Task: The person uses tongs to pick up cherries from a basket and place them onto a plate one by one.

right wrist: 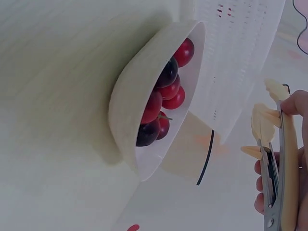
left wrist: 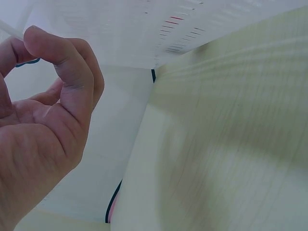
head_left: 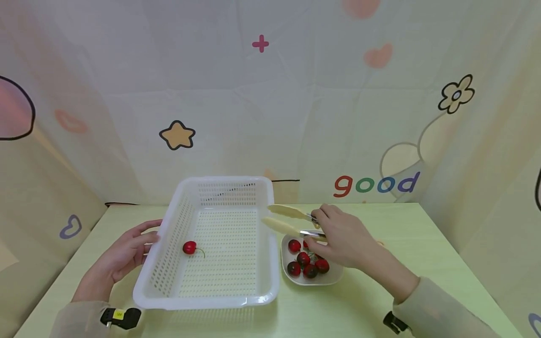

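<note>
My left hand [head_left: 128, 249] grips the left rim of a white plastic basket [head_left: 213, 303]. In the left wrist view its curled fingers and thumb meet at the rim, at upper left. A single red cherry [head_left: 189, 247] with a green stem lies on the basket floor. My right hand [head_left: 340, 234] holds a pair of tongs [head_left: 281, 226] with cream tips and metal arms. The tips stand apart over the basket's right rim, with nothing seen between them. Below the right hand sits a white bowl [head_left: 313, 282] of several red and dark cherries [right wrist: 184, 53], partly hidden by the hand.
The basket and bowl stand side by side on a pale green table [head_left: 380, 300]. A patterned cloth [head_left: 296, 117] hangs behind and at both sides of it. Something small and orange [head_left: 381, 243] shows just beyond the right wrist.
</note>
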A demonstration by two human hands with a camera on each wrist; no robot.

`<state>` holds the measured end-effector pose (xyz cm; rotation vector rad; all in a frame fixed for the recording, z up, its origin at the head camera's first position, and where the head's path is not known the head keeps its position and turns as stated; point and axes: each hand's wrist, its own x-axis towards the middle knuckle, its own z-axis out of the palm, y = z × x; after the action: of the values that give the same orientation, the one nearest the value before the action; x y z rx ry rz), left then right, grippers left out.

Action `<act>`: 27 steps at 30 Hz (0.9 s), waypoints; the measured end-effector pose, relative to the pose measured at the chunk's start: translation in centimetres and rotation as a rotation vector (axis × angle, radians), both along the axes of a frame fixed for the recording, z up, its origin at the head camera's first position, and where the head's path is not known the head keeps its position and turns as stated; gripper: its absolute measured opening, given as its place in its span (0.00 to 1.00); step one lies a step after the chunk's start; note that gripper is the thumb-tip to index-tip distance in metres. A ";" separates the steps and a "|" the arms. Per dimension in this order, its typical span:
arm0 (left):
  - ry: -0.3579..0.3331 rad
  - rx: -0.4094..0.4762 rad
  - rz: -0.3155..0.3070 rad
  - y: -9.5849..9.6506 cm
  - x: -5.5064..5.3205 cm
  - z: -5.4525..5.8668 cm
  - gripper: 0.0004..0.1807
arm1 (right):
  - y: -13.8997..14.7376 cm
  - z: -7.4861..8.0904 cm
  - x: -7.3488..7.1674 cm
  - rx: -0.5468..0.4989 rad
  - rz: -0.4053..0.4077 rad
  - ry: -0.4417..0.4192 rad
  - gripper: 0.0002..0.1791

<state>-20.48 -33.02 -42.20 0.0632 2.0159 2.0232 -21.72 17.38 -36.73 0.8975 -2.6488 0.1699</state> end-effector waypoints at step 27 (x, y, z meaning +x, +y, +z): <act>-0.002 0.024 -0.013 0.1 -0.2 -0.1 0.21 | -8.8 1.9 -1.9 0.271 0.193 0.083 0.23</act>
<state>-20.70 -32.96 -42.27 0.0786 1.9855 2.0388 -23.60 8.54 -34.82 1.2183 -2.5443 -0.1817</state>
